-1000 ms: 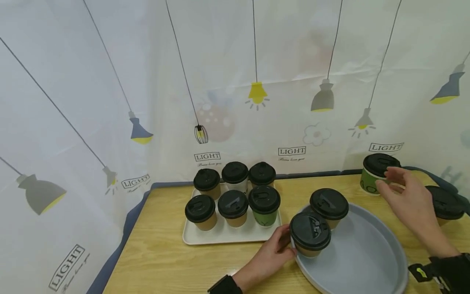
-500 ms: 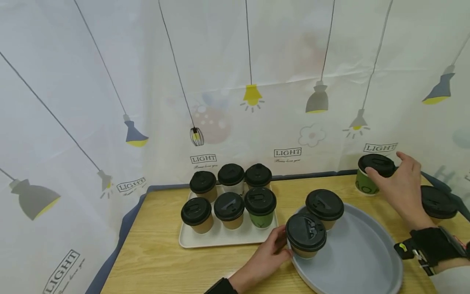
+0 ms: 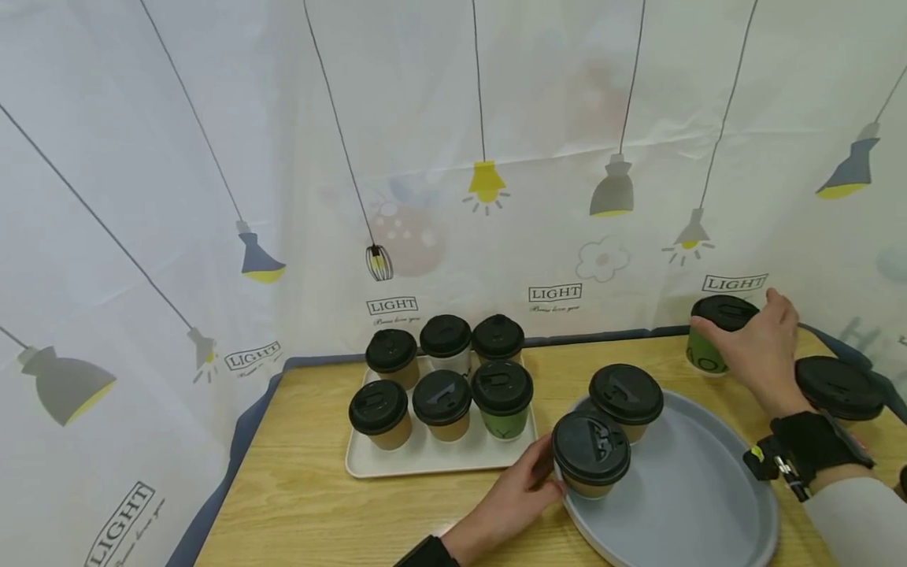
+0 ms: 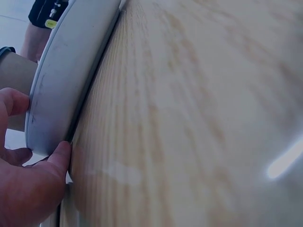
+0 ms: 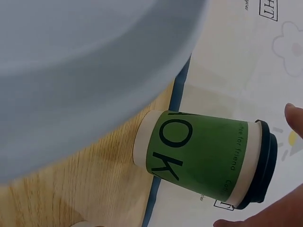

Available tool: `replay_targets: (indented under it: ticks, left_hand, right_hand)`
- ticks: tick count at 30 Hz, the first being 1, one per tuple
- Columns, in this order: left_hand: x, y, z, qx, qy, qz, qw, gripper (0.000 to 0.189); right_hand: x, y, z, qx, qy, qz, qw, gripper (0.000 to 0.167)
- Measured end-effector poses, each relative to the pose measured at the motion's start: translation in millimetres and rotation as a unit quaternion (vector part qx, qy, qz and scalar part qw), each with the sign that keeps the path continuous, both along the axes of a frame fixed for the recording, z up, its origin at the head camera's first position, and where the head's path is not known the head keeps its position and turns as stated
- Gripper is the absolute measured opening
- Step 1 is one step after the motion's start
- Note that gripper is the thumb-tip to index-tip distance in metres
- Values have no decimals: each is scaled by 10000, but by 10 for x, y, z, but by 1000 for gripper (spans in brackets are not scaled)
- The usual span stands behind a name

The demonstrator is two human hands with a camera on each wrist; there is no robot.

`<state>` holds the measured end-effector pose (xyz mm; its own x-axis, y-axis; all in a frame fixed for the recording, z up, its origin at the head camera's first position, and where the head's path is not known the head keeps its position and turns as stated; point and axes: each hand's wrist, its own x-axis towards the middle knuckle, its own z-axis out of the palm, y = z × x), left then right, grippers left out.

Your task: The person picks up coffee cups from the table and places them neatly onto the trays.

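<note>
My left hand (image 3: 516,494) holds the rim of a round grey tray (image 3: 701,504), its thumb low on the side wall in the left wrist view. Two kraft cups with black lids stand on that tray: the front cup (image 3: 591,453) right by my left fingers, the other cup (image 3: 627,400) just behind. At the back right, my right hand (image 3: 761,350) reaches around a green paper cup (image 5: 196,156) with a black lid. In the right wrist view, thumb and finger are spread on either side of the lid, with a gap to it. The cup stands upright on the table.
A white rectangular tray (image 3: 439,466) at the middle left carries several lidded cups in two rows. Another black-lidded cup (image 3: 839,387) stands right of my right hand. Behind the wooden table (image 3: 305,504) hangs a printed curtain (image 3: 439,94) with lamp drawings.
My right hand has moved in around the green cup, its thumb shifting left across the lid in the head view. My left hand stays at the round tray's rim.
</note>
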<state>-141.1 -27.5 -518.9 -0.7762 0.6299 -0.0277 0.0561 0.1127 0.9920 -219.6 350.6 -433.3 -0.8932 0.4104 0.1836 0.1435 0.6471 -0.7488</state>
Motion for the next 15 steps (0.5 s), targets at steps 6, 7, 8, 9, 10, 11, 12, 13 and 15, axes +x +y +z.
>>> replay_targets:
  ticks: [6, 7, 8, 9, 10, 11, 12, 13, 15]
  left_hand:
    - [11, -45, -21, 19, 41, 2, 10000, 70]
    - [12, -48, -19, 22, 25, 0, 10000, 70]
    - [12, -47, -19, 26, 17, -5, 10000, 69]
    - [13, -47, -17, 17, 8, -9, 10000, 68]
    - [14, -45, -13, 21, 12, -15, 10000, 68]
    - [14, -42, -10, 30, 13, -24, 10000, 68]
    - [13, -38, -6, 35, 15, -28, 10000, 67]
    - [13, -34, -1, 39, 31, -38, 10000, 67]
    - [14, -29, 10, 50, 59, -49, 10000, 67]
  right_hand:
    - [-87, -42, -34, -11, -296, -18, 9996, 116]
    - [-95, -50, -38, -16, -369, -19, 9993, 118]
    - [-101, -56, -40, -24, -458, -15, 9989, 119]
    - [-106, -60, -41, -33, -547, 2, 9985, 121]
    - [-109, -61, -40, -50, -630, 23, 9980, 122]
    - [-111, -59, -38, -61, -718, 44, 9974, 124]
    - [-114, -56, -36, -57, -786, 52, 9969, 124]
    - [-115, -50, -35, -35, -837, 54, 9965, 125]
    - [-120, -35, -35, -2, -873, 57, 9962, 125]
